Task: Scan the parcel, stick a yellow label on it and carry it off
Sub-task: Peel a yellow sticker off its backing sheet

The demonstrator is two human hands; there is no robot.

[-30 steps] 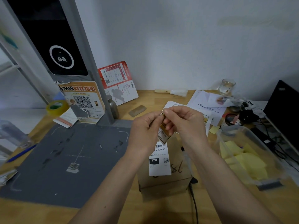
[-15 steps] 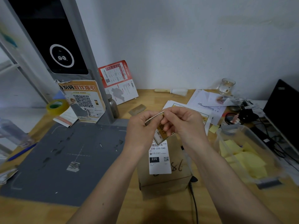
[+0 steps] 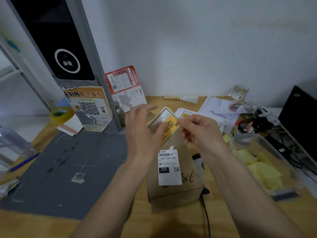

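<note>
The yellow label (image 3: 169,127) hangs tilted between both hands above the parcel (image 3: 173,177). The right hand (image 3: 199,130) pinches its edge at 3 o'clock; the left hand (image 3: 143,130), fingers loosely spread, touches its 9 o'clock side. The brown cardboard parcel, bearing a white barcode sticker (image 3: 169,167), sits on the surface (image 3: 171,225) at 6 o'clock of the hands.

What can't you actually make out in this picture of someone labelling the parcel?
Head view only:
- yellow label: its left part is behind the left hand; whether that hand grips it is unclear. The right hand pinches its right edge.
- parcel: the far end is covered by label and hands.
- white sticker: fine print too small.
- clear tub: blurred, near the right edge.
</note>
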